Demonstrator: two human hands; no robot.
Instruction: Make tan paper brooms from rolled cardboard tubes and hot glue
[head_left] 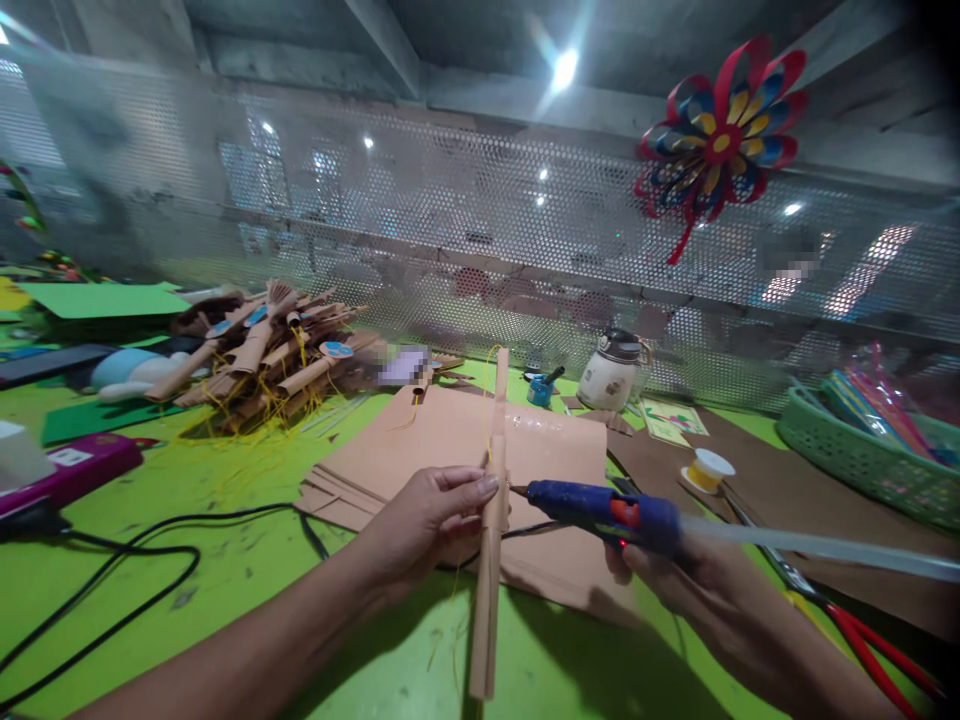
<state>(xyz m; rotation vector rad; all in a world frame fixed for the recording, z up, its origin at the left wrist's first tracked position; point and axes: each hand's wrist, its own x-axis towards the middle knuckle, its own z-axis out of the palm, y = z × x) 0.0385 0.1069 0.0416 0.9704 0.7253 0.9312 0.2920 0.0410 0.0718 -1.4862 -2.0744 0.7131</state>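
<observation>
My left hand (442,515) pinches a rolled brown paper tube (487,590) around its middle, with thumb and fingers closed on it. The tube stands nearly upright in view, a narrower strip rising at its top and yellow thread hanging by it. In my right hand (686,575) is a blue hot glue gun (600,508), a long clear glue stick (817,545) coming out of its back. The nozzle tip points left and is at or very near the tube's side, beside my left fingertips. Behind the tube lie brown paper sheets (555,450).
At the left lies a pile of brown paper rolls (277,365) with yellow threads. A purple power strip (90,470) and black cable (195,560) lie nearer. Rightward are a thread spool (709,468), red-handled scissors (847,630), a green basket (862,460) and a jug (611,370).
</observation>
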